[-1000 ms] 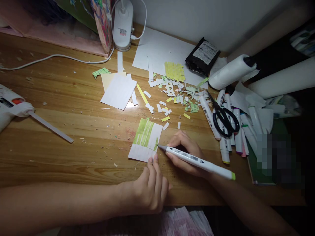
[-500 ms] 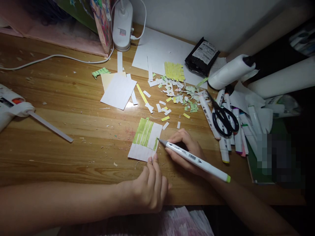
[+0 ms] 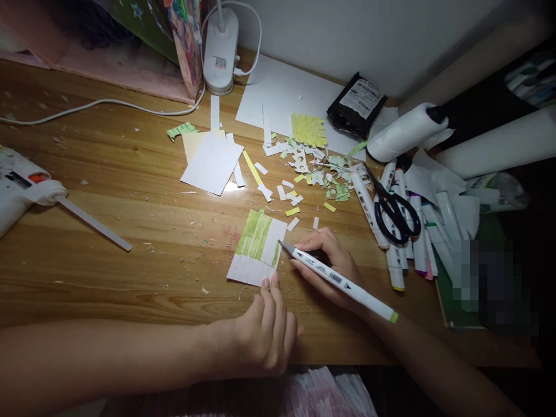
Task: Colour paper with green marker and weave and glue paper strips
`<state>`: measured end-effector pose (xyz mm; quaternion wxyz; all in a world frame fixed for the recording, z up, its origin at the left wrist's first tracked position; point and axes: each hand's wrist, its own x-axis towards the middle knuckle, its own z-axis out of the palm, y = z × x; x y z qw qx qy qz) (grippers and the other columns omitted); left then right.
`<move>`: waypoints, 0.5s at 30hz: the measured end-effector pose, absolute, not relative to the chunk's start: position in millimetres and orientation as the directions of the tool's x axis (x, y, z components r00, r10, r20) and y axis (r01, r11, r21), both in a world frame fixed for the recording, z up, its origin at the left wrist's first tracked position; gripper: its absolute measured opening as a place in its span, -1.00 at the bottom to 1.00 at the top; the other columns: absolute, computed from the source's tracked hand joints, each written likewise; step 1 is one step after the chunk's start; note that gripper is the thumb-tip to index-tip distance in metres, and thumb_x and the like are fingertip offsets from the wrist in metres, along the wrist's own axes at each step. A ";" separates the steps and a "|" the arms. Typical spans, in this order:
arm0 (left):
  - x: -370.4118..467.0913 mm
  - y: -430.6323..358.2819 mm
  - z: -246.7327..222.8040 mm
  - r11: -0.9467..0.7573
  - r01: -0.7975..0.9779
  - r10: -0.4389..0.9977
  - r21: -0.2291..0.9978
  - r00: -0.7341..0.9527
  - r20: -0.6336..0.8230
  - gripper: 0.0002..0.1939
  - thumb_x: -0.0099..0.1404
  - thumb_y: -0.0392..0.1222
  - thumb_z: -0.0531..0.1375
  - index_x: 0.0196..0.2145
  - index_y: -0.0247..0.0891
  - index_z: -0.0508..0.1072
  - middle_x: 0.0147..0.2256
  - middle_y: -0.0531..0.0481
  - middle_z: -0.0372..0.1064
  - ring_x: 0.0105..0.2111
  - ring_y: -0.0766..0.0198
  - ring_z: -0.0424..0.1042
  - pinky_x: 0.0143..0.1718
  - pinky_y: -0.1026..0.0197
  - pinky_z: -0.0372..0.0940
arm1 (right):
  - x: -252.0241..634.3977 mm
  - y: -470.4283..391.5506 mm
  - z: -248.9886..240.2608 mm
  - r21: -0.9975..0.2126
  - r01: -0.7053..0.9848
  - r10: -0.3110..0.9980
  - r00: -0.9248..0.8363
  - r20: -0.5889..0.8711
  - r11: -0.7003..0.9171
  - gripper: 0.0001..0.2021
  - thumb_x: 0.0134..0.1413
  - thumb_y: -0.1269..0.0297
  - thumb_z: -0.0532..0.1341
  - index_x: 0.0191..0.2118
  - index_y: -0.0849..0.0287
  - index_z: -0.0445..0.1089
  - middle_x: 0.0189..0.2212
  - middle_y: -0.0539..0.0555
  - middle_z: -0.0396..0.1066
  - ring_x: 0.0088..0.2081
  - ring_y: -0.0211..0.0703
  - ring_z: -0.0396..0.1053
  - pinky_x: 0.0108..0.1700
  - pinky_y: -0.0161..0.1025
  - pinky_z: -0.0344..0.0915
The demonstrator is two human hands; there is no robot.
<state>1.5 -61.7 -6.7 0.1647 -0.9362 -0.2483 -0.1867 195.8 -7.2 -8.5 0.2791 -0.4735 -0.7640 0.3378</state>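
Note:
A small white paper (image 3: 243, 270) lies on the wooden table, its upper part coloured in green stripes, with a separate green stroke near its right edge. My right hand (image 3: 332, 269) is closed round a white marker (image 3: 343, 282) with a green end; the grey tip end meets the paper's right edge. Fingertips of my left hand (image 3: 267, 330) rest on the paper's lower right corner. That hand's fingers are bent and close together, and nothing shows gripped in them.
Paper scraps (image 3: 299, 162) lie beyond the paper. Black-handled scissors (image 3: 397, 217) rest on several markers (image 3: 419, 234) at the right. A glue gun (image 3: 26, 185) is at the left, a power strip (image 3: 220, 52) at the back.
The marker's tip has moved slightly up along the paper's right edge, and its green end has shifted a little left. The view has shifted slightly. My left hand stays at the corner.

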 end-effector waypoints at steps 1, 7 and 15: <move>1.8 -62.3 -6.5 -0.821 0.528 0.406 -0.216 0.807 0.428 -0.62 0.32 -0.05 0.07 -0.43 -0.49 0.40 -0.28 -0.42 0.48 -0.30 0.04 0.50 -0.28 0.15 0.33 | 195.6 -7.7 -9.6 -0.779 0.541 0.919 -0.380 0.109 0.316 -0.76 -0.04 0.41 0.26 -0.23 0.06 0.26 -0.33 0.05 0.34 -0.26 -0.09 0.28 -0.29 -0.15 0.27; 2.9 -64.3 -4.6 -0.818 0.532 0.412 -0.220 0.808 0.420 -0.62 0.32 -0.05 0.06 -0.43 -0.47 0.41 -0.28 -0.39 0.48 -0.30 0.05 0.51 -0.32 0.18 0.33 | 193.9 -8.2 -14.4 -0.807 0.528 0.951 -0.282 0.128 0.265 -0.78 0.02 0.37 0.24 -0.18 0.04 0.29 -0.31 0.03 0.33 -0.27 -0.14 0.31 -0.27 -0.19 0.29; 0.8 -61.1 -7.4 -0.832 0.499 0.362 -0.244 0.821 0.442 -0.60 0.31 -0.02 0.08 -0.44 -0.47 0.39 -0.30 -0.40 0.48 -0.31 0.06 0.51 -0.24 0.14 0.33 | 205.1 4.6 -0.9 -0.905 0.414 0.950 -0.309 -0.039 0.098 -0.76 0.12 0.27 0.16 -0.07 0.05 0.31 -0.17 0.09 0.37 -0.18 -0.11 0.38 -0.11 -0.14 0.32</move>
